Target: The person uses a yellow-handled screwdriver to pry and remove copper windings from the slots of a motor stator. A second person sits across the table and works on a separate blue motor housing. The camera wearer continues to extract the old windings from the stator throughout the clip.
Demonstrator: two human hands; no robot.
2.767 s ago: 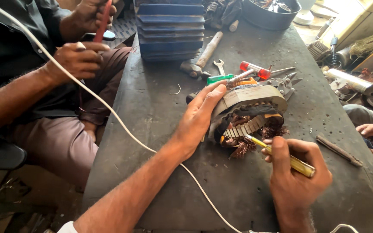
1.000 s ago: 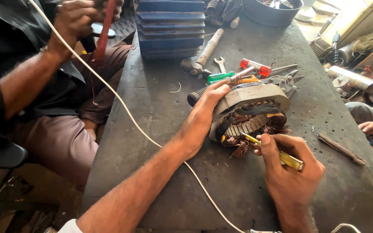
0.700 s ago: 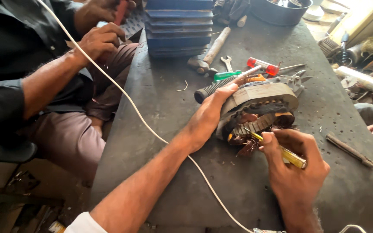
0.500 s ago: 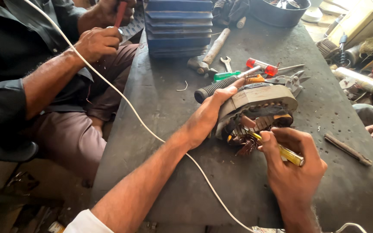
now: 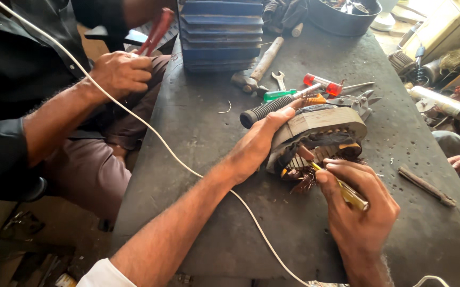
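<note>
A round motor stator (image 5: pixel 323 127) with a grey metal ring and copper windings lies tilted on the dark worktable (image 5: pixel 198 138). My left hand (image 5: pixel 256 143) grips its left rim and steadies it. My right hand (image 5: pixel 360 210) holds a yellow-handled tool (image 5: pixel 347 191) whose tip pokes into the windings at the stator's open face. A white cable (image 5: pixel 150 130) runs across the table under my left forearm.
Behind the stator lie a black-gripped tool (image 5: pixel 267 109), screwdrivers with green (image 5: pixel 280 94) and red (image 5: pixel 323 84) handles, a hammer (image 5: pixel 256 69), a wrench and pliers. A blue ribbed casing (image 5: pixel 222 34) stands at the back. A seated person at left holds a red-handled tool (image 5: pixel 155 33).
The view has shifted slightly. My hands stay on the stator and tool, with small working motions. The person at left has moved their hands and the red-handled tool about.
</note>
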